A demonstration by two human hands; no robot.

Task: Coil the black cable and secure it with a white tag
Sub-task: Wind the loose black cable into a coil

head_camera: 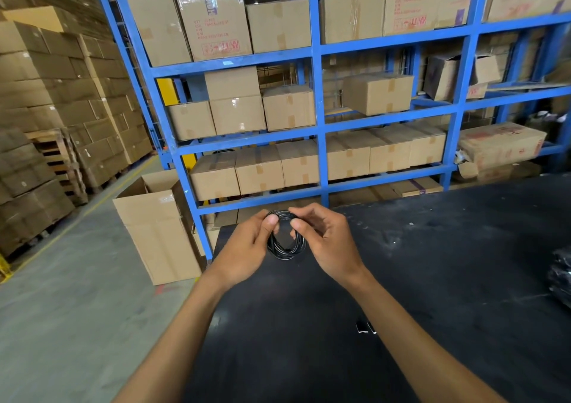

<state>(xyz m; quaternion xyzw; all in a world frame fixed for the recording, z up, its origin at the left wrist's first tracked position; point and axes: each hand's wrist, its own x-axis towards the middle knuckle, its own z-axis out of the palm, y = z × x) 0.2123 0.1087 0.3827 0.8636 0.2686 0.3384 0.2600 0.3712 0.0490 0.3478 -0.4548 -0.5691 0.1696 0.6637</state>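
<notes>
A black cable (285, 248), wound into a small coil, hangs in the air above the far left corner of the black table (432, 263). My left hand (247, 248) pinches the coil's left side with thumb and fingers. My right hand (327, 242) grips its right side, thumb on top. Both hands hold the coil between them. Two small white tags (366, 328) lie on the table nearer to me, between my forearms. No tag is visible on the coil.
A blue shelf rack (321, 124) full of cardboard boxes stands right behind the table. An open tall carton (157, 229) stands on the floor at the left. A dark bundle (560, 279) lies at the table's right edge. Stacked boxes on pallets fill the far left.
</notes>
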